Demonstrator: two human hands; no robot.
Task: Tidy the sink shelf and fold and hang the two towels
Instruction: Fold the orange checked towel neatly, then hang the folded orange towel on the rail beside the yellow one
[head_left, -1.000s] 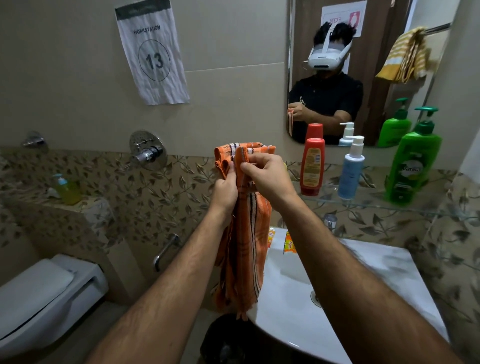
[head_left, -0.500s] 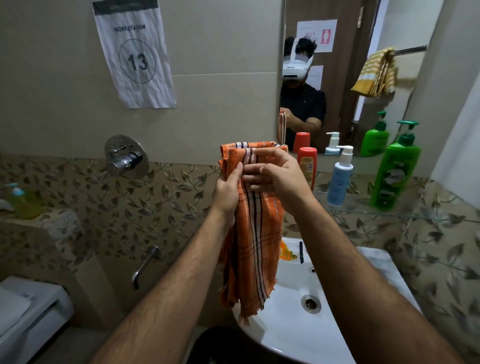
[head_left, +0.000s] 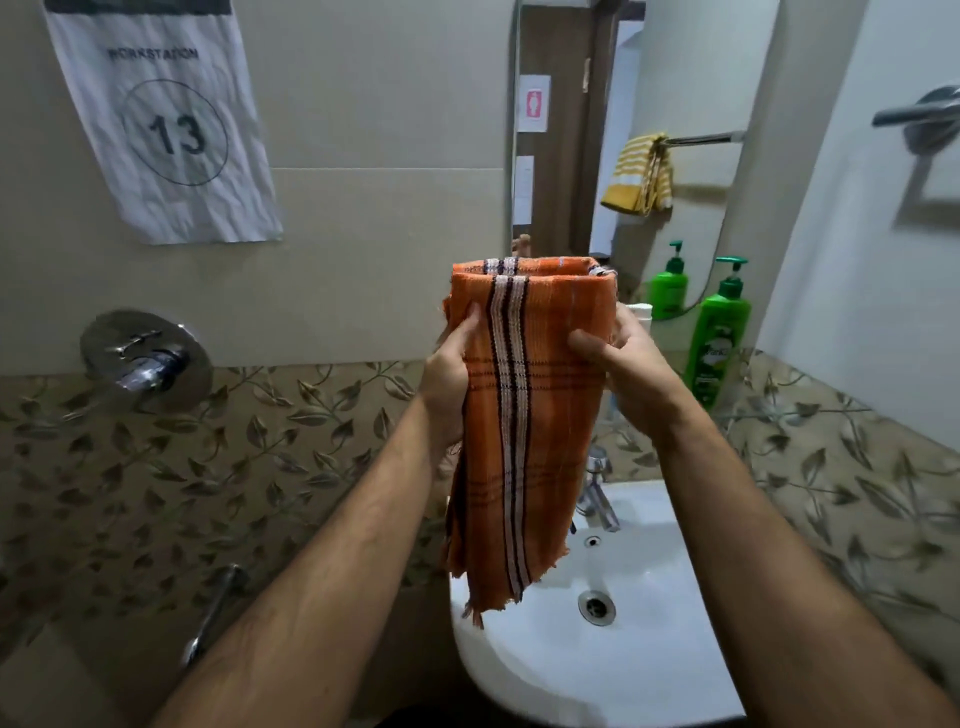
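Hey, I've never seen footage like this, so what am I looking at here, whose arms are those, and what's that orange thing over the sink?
No machine here: a person wears a camera on the head, looking forward and down, so the two bare arms are their own. The left hand and right hand grip a folded orange cotton towel with dark and white stripes, held up above the white ceramic sink. Behind it, a green plastic pump bottle stands on the glass shelf, repeated in the wall mirror. The mirror also reflects a yellow striped towel hanging on a rail. The wall sheet reads workstation 13.
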